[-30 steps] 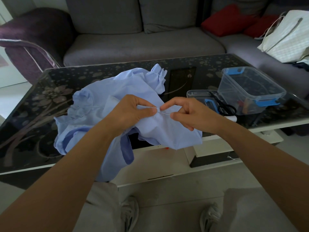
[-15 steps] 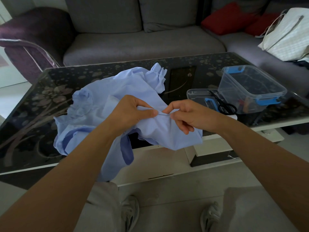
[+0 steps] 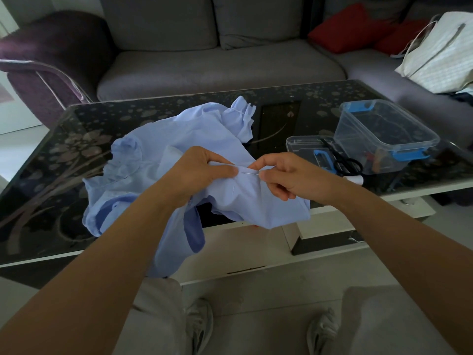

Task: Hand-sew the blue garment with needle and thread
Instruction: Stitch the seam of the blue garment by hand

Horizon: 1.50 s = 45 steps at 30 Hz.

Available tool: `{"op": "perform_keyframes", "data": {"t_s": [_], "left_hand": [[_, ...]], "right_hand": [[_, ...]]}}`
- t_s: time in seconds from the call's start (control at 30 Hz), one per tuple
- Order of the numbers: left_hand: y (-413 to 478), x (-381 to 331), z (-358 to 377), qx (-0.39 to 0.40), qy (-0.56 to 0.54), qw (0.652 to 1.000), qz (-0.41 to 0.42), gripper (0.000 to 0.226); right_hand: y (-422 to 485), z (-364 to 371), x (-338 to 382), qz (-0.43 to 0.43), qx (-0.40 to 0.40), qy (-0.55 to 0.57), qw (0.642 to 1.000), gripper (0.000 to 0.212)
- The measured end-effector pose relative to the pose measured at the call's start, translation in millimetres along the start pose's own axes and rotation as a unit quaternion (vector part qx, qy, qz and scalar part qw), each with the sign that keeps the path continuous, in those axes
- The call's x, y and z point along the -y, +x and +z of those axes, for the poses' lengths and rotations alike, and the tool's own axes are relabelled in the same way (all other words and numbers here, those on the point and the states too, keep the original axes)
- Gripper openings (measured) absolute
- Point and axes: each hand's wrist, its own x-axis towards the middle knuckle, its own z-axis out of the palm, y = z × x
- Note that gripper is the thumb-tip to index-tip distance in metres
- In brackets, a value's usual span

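Two grips meet above the near edge of the bench: our left grip pinches a fold of the blue garment between thumb and curled fingers, and our right grip pinches the needle between thumb and forefinger. The needle lies nearly level between them, against the fold. We see the rest of the garment crumpled on the bench, one part hanging off its near edge.

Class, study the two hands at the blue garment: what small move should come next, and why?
Probably the right hand pushes the needle leftward into the fold of the garment that the left hand pinches: the needle lies bare between them, pointing at that fold.
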Motion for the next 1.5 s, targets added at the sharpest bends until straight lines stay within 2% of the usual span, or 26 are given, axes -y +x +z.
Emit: {"op": "perform_keyframes", "data": {"t_s": [0.13, 0.23, 0.33, 0.67, 1.1, 1.33, 1.5], "left_hand": [[1, 2, -3, 0.023, -0.024, 0.999, -0.014, 0.005], [2, 5, -6, 0.029, -0.057, 0.998, -0.028, 0.021], [1, 5, -8, 0.043, -0.086, 0.995, -0.025, 0.007], [-2, 4, -7, 0.117, -0.137, 0.983, -0.036, 0.011], [1, 5, -5, 0.119, -0.170, 0.978, -0.028, 0.016], [0, 7, -2, 0.135, -0.172, 0.976, -0.023, 0.028], [4, 8, -3, 0.099, -0.196, 0.975, -0.035, 0.041]], "right_hand": [[-2, -1, 0, -0.014, 0.004, 0.022, 1.000, 0.021], [-2, -2, 0, -0.027, 0.006, 0.041, 0.999, 0.020], [-2, -3, 0, -0.036, 0.004, 0.049, 0.998, 0.020], [0, -2, -4, -0.050, 0.023, 0.079, 0.995, 0.015], [2, -5, -4, -0.059, 0.008, 0.092, 0.994, 0.018], [1, 4, 0, -0.078, 0.002, 0.107, 0.991, 0.011], [6, 5, 1, -0.078, -0.038, 0.109, 0.990, 0.014]]}}
